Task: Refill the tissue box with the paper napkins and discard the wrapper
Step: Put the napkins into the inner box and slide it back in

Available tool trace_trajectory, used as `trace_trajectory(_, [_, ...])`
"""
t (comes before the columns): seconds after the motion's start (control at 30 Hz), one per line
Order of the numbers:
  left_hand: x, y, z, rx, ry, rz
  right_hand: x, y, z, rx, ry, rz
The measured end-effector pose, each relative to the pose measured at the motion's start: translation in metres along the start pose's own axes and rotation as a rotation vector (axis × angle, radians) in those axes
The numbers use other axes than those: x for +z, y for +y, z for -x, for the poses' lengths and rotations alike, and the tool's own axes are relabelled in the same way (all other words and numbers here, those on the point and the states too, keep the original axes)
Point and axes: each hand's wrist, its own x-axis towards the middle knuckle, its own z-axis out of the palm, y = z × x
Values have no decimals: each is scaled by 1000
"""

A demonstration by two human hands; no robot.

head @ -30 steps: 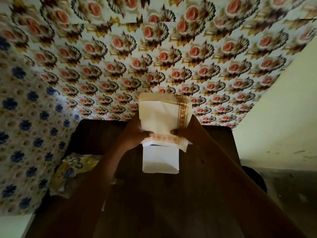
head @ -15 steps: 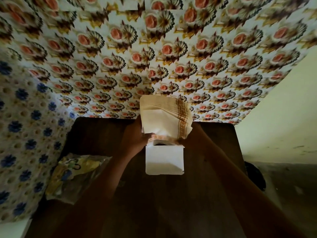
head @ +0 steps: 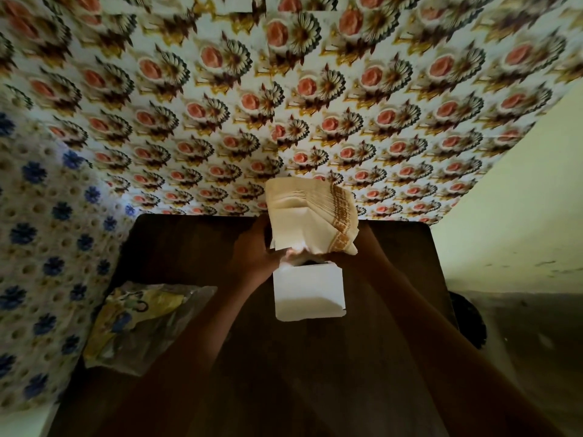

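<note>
1. A person's two bare hands hold a thick stack of paper napkins (head: 310, 216) above a white tissue box (head: 308, 293) on a dark wooden table (head: 189, 241).

2. The left hand (head: 254, 258) grips the stack's left edge, fingers wrapped behind it and thumb to the front, just above the box's upper left corner.

3. The right hand (head: 348, 258) closes on the stack's lower right corner, under the gold-patterned border that runs down the right side of the napkins; most of this hand is in shadow behind the paper.

4. The stack stands roughly upright, tilted a little to the right, its lower edge at the mouth of the box. Whether any sheet is already inside cannot be told, as the opening is hidden by the hands and the paper.

5. The box stands near the middle of the table, its plain white side facing the camera.

6. A crumpled clear wrapper (head: 142, 326) with yellow and blue print lies on the table's left side, well apart from the box and untouched by either hand.

7. Flower-patterned sheeting (head: 315, 89) covers the wall behind the table.
</note>
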Motion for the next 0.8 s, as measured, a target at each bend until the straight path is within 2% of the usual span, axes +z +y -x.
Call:
trace_trajectory(0.07, [6,-4,2,25,-14,-10,-1,-1,-3,-83,6,71])
trace_trajectory(0.17, [11,-8,3,23,-13,-46,4,3,-6,-107,-5,80])
trace_trajectory(0.3, [15,-14,0,25,54,206,2,7,0,-20,-52,3])
trace_trajectory(0.4, [12,-10,-1,13,77,262,-3,13,-1,10,-73,-104])
trace_trajectory(0.47, [14,-10,-4,7,45,317,-5,14,-1,112,-59,-158])
trace_trajectory(0.57, [13,-7,-3,9,-10,297,1,17,3,395,-63,-193])
trace_trajectory(0.63, [12,-12,-6,19,-38,249,4,21,2,418,-50,-143])
trace_trajectory(0.8, [1,-7,-1,-47,-37,159,4,22,-6,337,-188,187])
